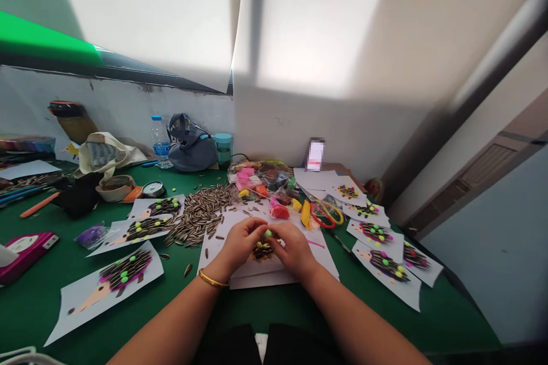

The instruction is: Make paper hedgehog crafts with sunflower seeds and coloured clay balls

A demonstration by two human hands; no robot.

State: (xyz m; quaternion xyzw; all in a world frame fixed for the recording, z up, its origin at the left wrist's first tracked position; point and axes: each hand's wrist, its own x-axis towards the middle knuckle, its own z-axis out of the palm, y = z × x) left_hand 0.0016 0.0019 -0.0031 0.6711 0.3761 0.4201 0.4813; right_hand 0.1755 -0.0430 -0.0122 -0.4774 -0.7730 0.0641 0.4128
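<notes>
My left hand (pixel 243 244) and my right hand (pixel 294 248) meet over the white paper (pixel 252 282) at the middle of the table. Between their fingertips is a small lump of light green clay (pixel 268 233). Both hands are closed, with fingers bent around it. Just beneath lies a partly hidden hedgehog picture (pixel 262 251) made with striped sunflower seeds. A heap of loose sunflower seeds (pixel 201 211) spreads to the left of the paper, and a few seeds lie on the sheet.
Finished-looking hedgehog pictures lie left (pixel 115 279) and right (pixel 385 274). Behind the paper are bagged coloured clay (pixel 280 211), red-and-yellow-handled scissors (pixel 323 214) and a propped phone (pixel 315 155). A water bottle (pixel 161 145), blue bag (pixel 192 148) and teal jar (pixel 223 148) stand by the wall.
</notes>
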